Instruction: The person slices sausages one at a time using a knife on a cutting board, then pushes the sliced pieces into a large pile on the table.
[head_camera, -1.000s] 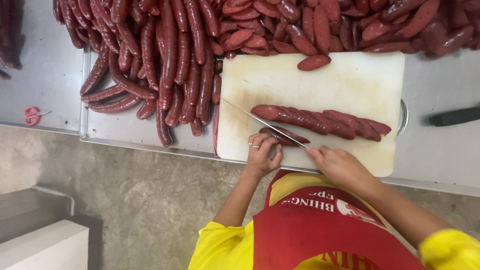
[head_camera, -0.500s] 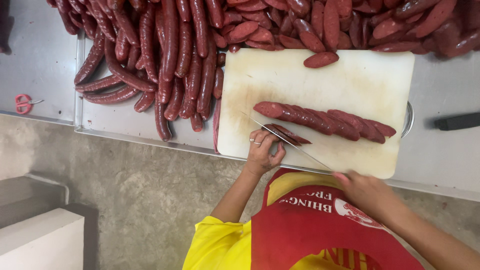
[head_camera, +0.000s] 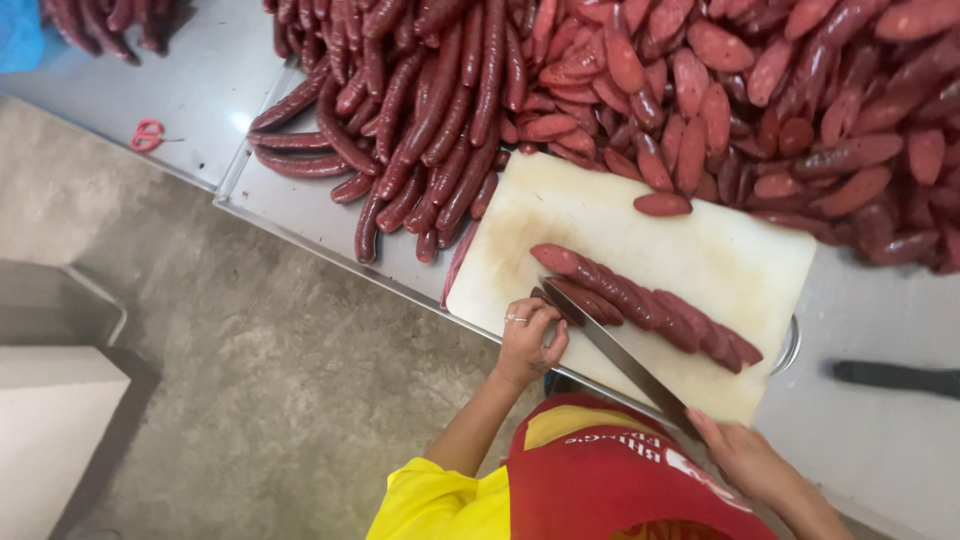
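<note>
A white cutting board (head_camera: 720, 250) lies on a steel table (head_camera: 880, 440). On the board is a row of dark red sausage cut into slanted slices (head_camera: 660, 310), and one loose slice (head_camera: 662, 204) sits near the far edge. My left hand (head_camera: 528, 340), with a ring on one finger, presses on the end of a sausage (head_camera: 590, 300) at the board's near left. My right hand (head_camera: 745, 462) grips the handle of a long knife (head_camera: 620, 360). Its blade runs diagonally across the board, and the tip touches the sausage beside my left fingers.
Whole red sausages (head_camera: 430, 110) are piled on a steel tray left of the board, and cut slices (head_camera: 760, 90) are heaped behind it. Red scissors (head_camera: 148, 134) lie far left on the table, a dark handle (head_camera: 895, 377) at the right. Concrete floor and a white box (head_camera: 50, 440) are below.
My right hand has drawn the knife back toward my body, so the blade has slid along the sausage. My left hand has stayed on the sausage end.
</note>
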